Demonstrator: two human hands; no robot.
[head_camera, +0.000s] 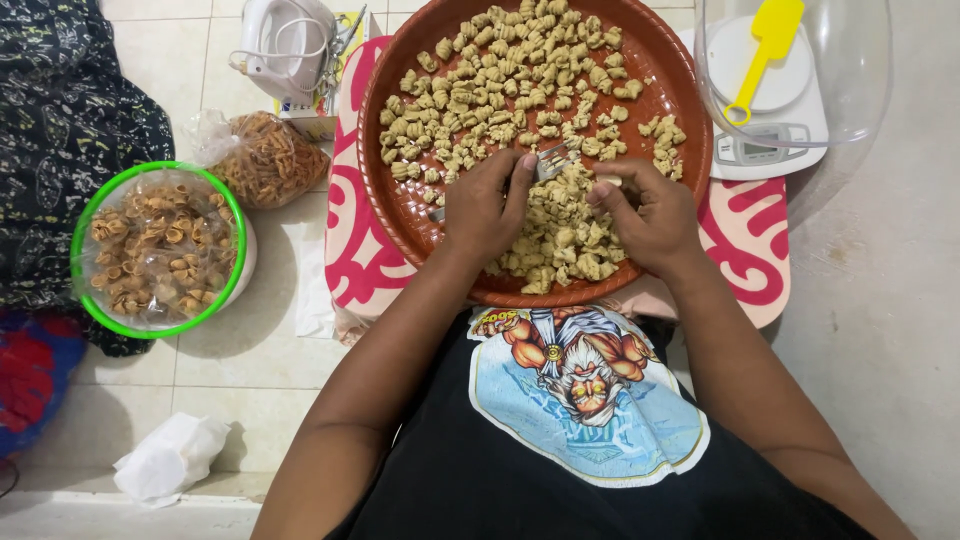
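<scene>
Brown round tray (400, 205) sits on our lap over a pink-white patterned board (750, 250), full of small ridged dough pieces (500, 80). Both forearms reach fwd, wrists bent down. Our left hand (485, 205) lies knuckles up, fingers curled & pressed onto a metal fork (552, 160) at the heap's edge. Our right hand (650, 215) is half-closed, fingertips pinching a dough bit w/ thumb, just beside the fork. Left of tray: green-rimmed bowl (85, 215) w/ fried shells; scale (770, 140) at top right.
</scene>
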